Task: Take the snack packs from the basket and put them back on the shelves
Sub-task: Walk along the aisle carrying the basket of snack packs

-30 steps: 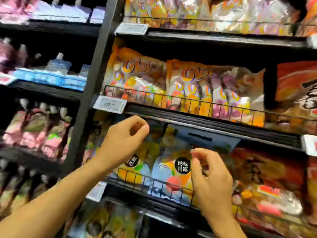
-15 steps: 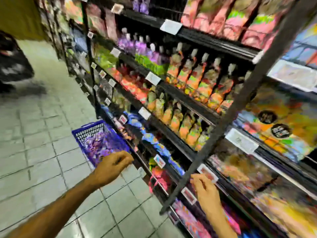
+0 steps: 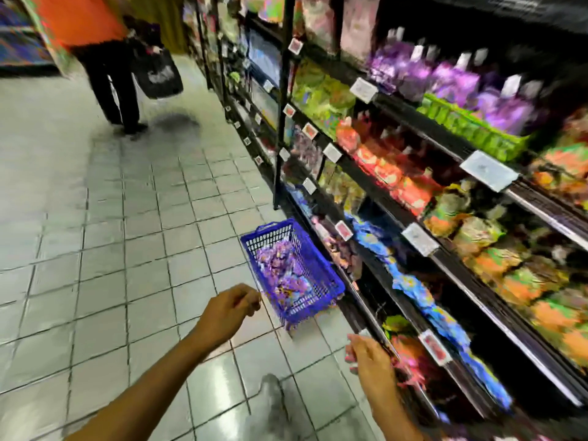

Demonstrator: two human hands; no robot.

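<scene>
Both hands swing off the shelves, left hand loosely curled and right hand relaxed, both empty, nearing the basket — a rushed grab spills those purple snack packs!

Bare forearms — no sleeves, grey shoe
</scene>
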